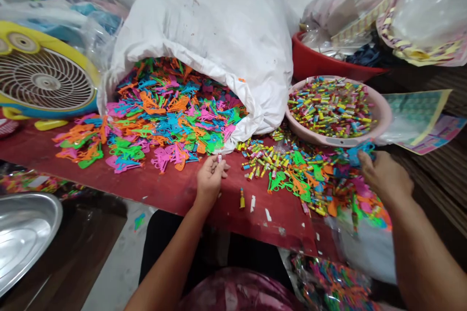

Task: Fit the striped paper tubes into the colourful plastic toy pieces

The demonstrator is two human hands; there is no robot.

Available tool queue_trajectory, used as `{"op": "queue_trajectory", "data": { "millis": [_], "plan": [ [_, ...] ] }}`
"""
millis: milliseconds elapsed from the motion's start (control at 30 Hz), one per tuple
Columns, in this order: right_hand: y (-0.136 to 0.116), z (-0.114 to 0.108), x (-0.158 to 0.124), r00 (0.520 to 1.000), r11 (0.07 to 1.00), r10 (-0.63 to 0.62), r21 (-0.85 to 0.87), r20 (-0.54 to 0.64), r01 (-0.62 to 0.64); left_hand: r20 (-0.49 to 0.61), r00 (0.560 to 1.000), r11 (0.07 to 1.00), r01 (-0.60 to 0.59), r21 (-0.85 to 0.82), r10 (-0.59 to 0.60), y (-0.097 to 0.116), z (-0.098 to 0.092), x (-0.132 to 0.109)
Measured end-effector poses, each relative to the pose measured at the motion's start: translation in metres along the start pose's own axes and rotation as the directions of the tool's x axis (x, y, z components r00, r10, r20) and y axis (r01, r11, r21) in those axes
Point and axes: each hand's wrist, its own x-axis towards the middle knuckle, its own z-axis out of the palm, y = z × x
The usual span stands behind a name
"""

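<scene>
My left hand [210, 175] rests on the red board [164, 187], fingers curled around a small white-and-red tube [219, 158]. My right hand [379, 175] reaches to the right, fingers closed on a blue plastic toy piece [359, 151] just below the pink bowl [379, 121]. Between the hands lies a scatter of small coloured tubes [260, 158] and flat plastic toy pieces [302, 180]. A single yellow tube [242, 199] and white scraps lie near the board's front edge.
A big white sack [219, 24] spills flat neon toy pieces [171, 112] across the board. The pink bowl holds several coloured tubes. A red tub [314, 63] with bags stands behind. A yellow fan [44, 82] is at left, a steel basin [22, 233] lower left.
</scene>
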Motion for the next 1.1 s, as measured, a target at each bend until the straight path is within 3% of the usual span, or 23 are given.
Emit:
{"op": "queue_trajectory", "data": {
  "millis": [67,100,167,233,267,300,333,400,467,600,700,800,933,1033,1100],
  "plan": [
    [-0.002,-0.006,0.007,0.997,0.976,0.079,-0.202,0.006,-0.076,-0.020,1.000,1.000,0.010,-0.013,-0.010,-0.002,0.002,0.000],
    [-0.010,-0.008,0.003,0.998,0.976,0.045,-0.209,-0.033,-0.051,-0.019,1.000,1.000,0.017,-0.011,-0.018,-0.005,0.003,0.000],
    [-0.041,-0.005,-0.018,0.971,0.980,-0.196,-0.065,-0.139,0.188,-0.007,1.000,1.000,0.019,0.007,-0.019,-0.009,0.005,0.000],
    [-0.087,0.007,-0.049,0.835,0.816,-0.528,0.178,-0.156,0.549,-0.009,1.000,0.998,-0.023,0.066,0.024,-0.012,0.005,0.000],
    [-0.113,0.017,-0.065,0.733,0.677,-0.669,0.303,-0.124,0.670,-0.015,0.998,0.991,-0.059,0.117,0.061,-0.014,0.004,0.001],
    [-0.140,0.028,-0.079,0.630,0.554,-0.771,0.393,-0.092,0.734,-0.020,0.995,0.980,-0.095,0.174,0.100,-0.014,0.002,0.001],
    [-0.167,0.039,-0.091,0.564,0.487,-0.823,0.429,-0.065,0.761,-0.019,0.991,0.967,-0.122,0.226,0.130,-0.015,0.001,0.001],
    [-0.216,0.062,-0.108,0.485,0.431,-0.874,0.399,-0.041,0.810,-0.016,0.990,0.956,-0.132,0.263,0.141,-0.016,-0.002,0.001],
    [-0.255,0.081,-0.116,0.449,0.429,-0.893,0.312,0.009,0.848,-0.014,0.994,0.973,-0.099,0.210,0.105,-0.018,-0.003,0.002],
    [-0.294,0.103,-0.118,0.471,0.479,-0.878,0.161,0.089,0.863,-0.016,0.999,0.996,-0.035,0.083,0.036,-0.019,-0.001,0.003],
    [-0.292,0.107,-0.116,0.464,0.469,-0.883,0.160,0.071,0.869,-0.033,0.999,1.000,-0.003,0.025,0.004,-0.018,0.002,0.004],
    [-0.274,0.102,-0.117,0.456,0.431,-0.889,0.280,-0.031,0.858,-0.048,0.999,1.000,0.008,-0.014,-0.008,-0.016,0.002,0.005],
    [-0.246,0.087,-0.130,0.561,0.390,-0.817,0.591,-0.131,0.706,-0.078,0.996,0.999,0.033,-0.037,-0.036,-0.011,0.001,0.004],
    [-0.229,0.076,-0.153,0.672,0.370,-0.736,0.783,-0.081,0.500,-0.072,0.996,0.998,0.043,-0.033,-0.046,-0.007,0.001,0.001],
    [-0.221,0.069,-0.173,0.719,0.369,-0.695,0.848,-0.021,0.382,-0.050,0.997,0.998,0.056,-0.026,-0.057,-0.004,0.001,-0.001]
  ]
}}
